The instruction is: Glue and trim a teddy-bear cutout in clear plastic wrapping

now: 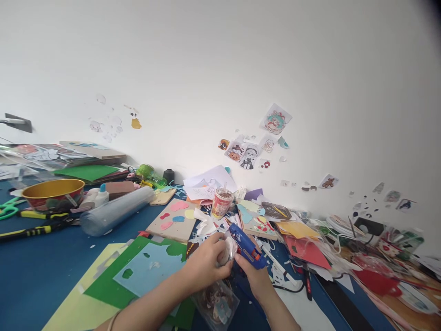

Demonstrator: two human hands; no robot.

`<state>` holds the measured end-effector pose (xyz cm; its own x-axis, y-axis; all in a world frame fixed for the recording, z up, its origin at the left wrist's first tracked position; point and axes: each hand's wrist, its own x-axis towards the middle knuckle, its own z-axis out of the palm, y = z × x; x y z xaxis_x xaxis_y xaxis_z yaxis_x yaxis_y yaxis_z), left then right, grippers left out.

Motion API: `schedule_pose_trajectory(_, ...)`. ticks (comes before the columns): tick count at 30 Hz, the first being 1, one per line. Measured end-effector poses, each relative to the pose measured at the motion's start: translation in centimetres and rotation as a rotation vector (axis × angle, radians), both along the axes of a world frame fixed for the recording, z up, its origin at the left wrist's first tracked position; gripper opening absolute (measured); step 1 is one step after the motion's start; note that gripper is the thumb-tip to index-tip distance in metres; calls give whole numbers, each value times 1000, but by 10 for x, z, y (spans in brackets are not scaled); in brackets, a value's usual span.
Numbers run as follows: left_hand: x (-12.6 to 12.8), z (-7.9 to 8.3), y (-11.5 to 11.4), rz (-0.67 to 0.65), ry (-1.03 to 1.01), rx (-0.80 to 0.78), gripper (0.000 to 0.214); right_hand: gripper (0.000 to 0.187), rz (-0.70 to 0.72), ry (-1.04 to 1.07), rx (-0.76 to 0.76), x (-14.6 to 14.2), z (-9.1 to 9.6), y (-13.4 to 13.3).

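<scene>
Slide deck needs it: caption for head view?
Right hand holds a blue plastic glue gun beside a small white round piece in the left hand, above a cluttered blue table.

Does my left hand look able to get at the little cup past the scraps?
Probably not at once: the left hand is closed round a small whitish piece beside the blue glue gun. The cup stands close beyond, with only flat paper scraps between.

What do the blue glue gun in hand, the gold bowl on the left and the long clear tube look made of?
Glue gun in the right hand: moulded plastic, matte blue with an orange detail. Bowl: probably metal or metallised plastic, shiny gold inside. Tube: likely clear plastic, see-through with soft glare.
</scene>
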<state>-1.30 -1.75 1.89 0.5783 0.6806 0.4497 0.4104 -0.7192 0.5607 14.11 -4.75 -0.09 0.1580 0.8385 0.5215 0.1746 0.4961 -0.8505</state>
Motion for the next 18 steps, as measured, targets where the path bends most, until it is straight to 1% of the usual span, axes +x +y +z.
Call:
schedule_pose_trajectory(4,0,-1,1,-9,-13,-2,24,25,-7,-64,-38,2,-4,3)
schedule_pose_trajectory(8,0,-2,0,-19,-24,-47,21,32,-67,-35,-17,7,-12,9)
schedule_pose_trajectory(11,1,-3,-2,-9,-28,-96,23,36,-36,-28,-27,11,-18,13)
schedule_pose_trajectory(15,2,-2,-5,2,-37,-120,23,48,-24,19,-56,14,-24,15)
schedule_pose_trajectory(18,2,-2,-5,2,-45,-127,23,47,-28,20,-42,11,-23,12)
